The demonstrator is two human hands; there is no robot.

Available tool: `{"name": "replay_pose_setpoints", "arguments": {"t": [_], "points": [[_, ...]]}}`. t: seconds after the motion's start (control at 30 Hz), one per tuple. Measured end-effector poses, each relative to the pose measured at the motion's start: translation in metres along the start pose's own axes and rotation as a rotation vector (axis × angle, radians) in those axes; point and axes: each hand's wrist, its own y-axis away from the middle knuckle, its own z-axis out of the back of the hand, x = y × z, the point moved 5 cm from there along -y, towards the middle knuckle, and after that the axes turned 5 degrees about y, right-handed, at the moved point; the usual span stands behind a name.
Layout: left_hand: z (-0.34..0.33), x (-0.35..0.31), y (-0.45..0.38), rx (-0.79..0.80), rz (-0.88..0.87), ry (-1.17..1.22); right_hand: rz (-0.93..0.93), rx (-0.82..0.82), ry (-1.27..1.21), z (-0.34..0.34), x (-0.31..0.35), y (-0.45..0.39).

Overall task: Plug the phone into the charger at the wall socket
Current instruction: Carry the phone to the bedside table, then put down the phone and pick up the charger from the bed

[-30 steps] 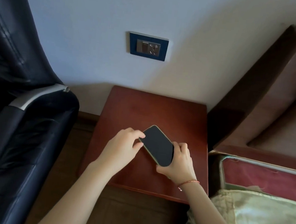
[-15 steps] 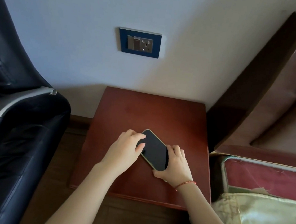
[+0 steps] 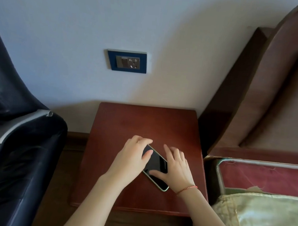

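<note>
Both hands steady the phone [image 3: 156, 165] on the bench [image 3: 143, 123]: left hand [image 3: 133, 157] curls over its far end, right hand [image 3: 177, 168] spread loosely; advisable to lift evenly toward the wall socket [image 3: 127, 61], no charger visible.

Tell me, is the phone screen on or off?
Off. The phone lies flat on the small table, and its screen is plain black, with no light or picture. Both hands touch it.

Phone [image 3: 156, 165]: hands are covering both long edges (ports unseen); chair [image 3: 11, 136] is running off-frame left.
</note>
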Motion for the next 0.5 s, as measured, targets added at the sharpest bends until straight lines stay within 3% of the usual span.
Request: {"name": "replay_pose_setpoints", "arguments": {"t": [0.23, 0.5], "points": [[0.055, -0.094, -0.012, -0.072, -0.167, 0.043, 0.019, -0.330, -0.225, 0.131, 0.026, 0.022], [0.081, -0.226, 0.007, -0.071, -0.408, 0.101, -0.114, -0.692, -0.315, 0.259, 0.007, 0.103]]}}
